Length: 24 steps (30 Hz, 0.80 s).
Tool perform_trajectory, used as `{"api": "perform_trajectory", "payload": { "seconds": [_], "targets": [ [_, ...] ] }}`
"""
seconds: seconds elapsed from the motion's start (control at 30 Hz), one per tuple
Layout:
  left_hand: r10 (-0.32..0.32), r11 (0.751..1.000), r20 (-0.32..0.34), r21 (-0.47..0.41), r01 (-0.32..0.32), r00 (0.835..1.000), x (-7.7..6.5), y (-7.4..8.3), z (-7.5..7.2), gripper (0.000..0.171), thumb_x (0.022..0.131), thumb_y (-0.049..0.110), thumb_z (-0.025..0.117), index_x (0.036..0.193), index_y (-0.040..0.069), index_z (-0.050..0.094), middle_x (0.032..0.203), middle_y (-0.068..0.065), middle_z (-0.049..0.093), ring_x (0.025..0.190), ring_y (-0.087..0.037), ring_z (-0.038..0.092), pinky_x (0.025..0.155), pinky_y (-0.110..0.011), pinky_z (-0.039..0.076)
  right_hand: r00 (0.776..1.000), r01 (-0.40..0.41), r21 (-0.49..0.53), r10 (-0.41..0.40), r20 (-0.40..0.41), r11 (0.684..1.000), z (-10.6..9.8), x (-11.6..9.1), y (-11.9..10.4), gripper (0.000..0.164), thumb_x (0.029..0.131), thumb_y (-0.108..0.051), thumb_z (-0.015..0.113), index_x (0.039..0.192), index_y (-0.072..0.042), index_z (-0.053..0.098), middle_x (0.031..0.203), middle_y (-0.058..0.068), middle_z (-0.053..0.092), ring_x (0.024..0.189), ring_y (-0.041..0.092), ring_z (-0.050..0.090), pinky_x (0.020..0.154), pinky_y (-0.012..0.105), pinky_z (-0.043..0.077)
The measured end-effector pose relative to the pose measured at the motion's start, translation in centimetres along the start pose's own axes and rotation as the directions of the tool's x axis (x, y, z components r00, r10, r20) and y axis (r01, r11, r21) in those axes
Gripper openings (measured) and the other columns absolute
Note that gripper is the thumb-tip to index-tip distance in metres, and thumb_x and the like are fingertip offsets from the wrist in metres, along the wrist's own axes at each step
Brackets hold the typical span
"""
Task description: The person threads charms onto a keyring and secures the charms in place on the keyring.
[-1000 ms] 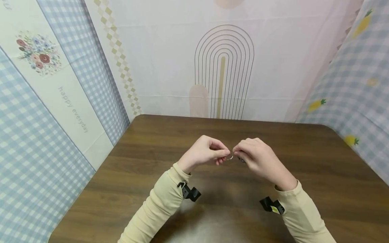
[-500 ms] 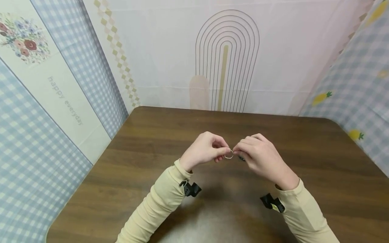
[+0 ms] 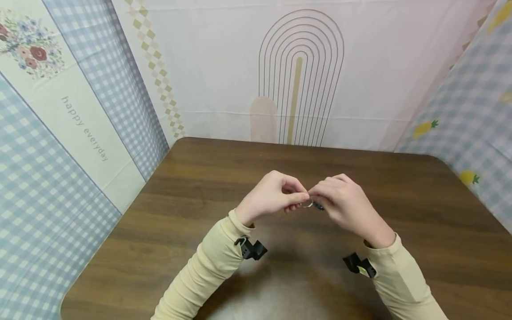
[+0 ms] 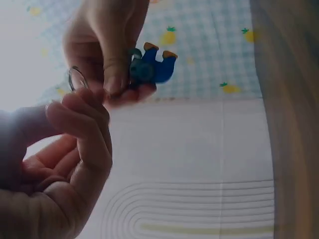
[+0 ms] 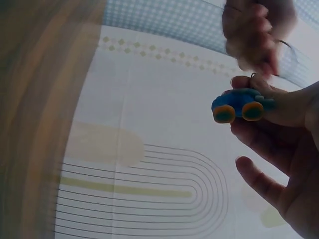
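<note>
My left hand (image 3: 274,198) pinches a thin metal key ring (image 3: 307,204) between thumb and index finger, above the middle of the table. Close against it, my right hand (image 3: 340,202) holds a small blue figurine charm (image 5: 237,105) with orange-rimmed feet. In the right wrist view a small dark loop (image 5: 253,77) rises from the charm toward the left fingertips. The left wrist view has the charm's blue legs sticking out past the right fingers, while the ring (image 4: 77,78) stands up above the left fingertips. Whether ring and loop are linked is hidden by the fingers.
The brown wooden table (image 3: 192,178) lies under both hands. A white curtain (image 3: 216,66) with printed arches hangs behind it, with blue checked cloth (image 3: 36,178) at the left and right. Black camera mounts (image 3: 251,249) sit on both sleeves.
The left fingertips have moved slightly right and now meet the right fingertips. More of the blue charm shows under the right hand. The head view has tilted down, then slightly up.
</note>
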<state>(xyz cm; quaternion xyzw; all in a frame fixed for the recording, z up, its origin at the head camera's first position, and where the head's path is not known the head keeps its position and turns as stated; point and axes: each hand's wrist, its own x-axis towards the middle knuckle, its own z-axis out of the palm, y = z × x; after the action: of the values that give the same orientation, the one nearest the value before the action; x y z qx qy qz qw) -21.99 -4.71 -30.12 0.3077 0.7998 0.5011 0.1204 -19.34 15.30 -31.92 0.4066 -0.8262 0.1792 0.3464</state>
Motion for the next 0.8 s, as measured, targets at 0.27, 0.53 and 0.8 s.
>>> {"api": "perform_trajectory", "payload": {
  "seconds": [0.27,0.53,0.8],
  "targets": [
    [-0.035,0.987,-0.092,0.155,0.049,0.995,-0.6,0.2,-0.1,0.011,0.089,0.013,0.067,0.085,0.005,0.073,0.063,-0.005,0.066,0.049,-0.005,0.055,0.05,-0.018,0.047,1.0,-0.012,0.005,0.012,-0.027,1.0,-0.2,-0.1,-0.6,0.025,0.068,0.006,0.079,0.079,-0.013,0.069,0.07,-0.008,0.064,0.066,0.006,0.057,0.079,0.027,0.042],
    [-0.032,0.988,-0.045,0.149,0.038,0.998,-0.8,0.3,-0.1,0.012,0.091,0.012,0.065,0.087,0.003,0.072,0.067,-0.01,0.069,0.05,-0.005,0.056,0.052,-0.021,0.052,1.0,-0.001,-0.006,0.001,-0.006,1.0,0.0,0.1,-1.2,0.025,0.067,0.009,0.078,0.078,-0.011,0.069,0.071,-0.007,0.065,0.068,0.007,0.058,0.079,0.028,0.043],
    [-0.024,1.0,-0.031,0.019,0.024,0.999,-1.0,0.1,-0.3,0.012,0.091,0.01,0.066,0.087,0.001,0.071,0.062,-0.004,0.063,0.051,-0.008,0.056,0.054,-0.024,0.054,0.998,0.011,0.089,-0.006,-0.055,0.996,0.0,0.4,-1.4,0.028,0.068,0.014,0.075,0.082,-0.009,0.068,0.072,-0.004,0.065,0.068,0.01,0.057,0.079,0.026,0.041]
  ]
}}
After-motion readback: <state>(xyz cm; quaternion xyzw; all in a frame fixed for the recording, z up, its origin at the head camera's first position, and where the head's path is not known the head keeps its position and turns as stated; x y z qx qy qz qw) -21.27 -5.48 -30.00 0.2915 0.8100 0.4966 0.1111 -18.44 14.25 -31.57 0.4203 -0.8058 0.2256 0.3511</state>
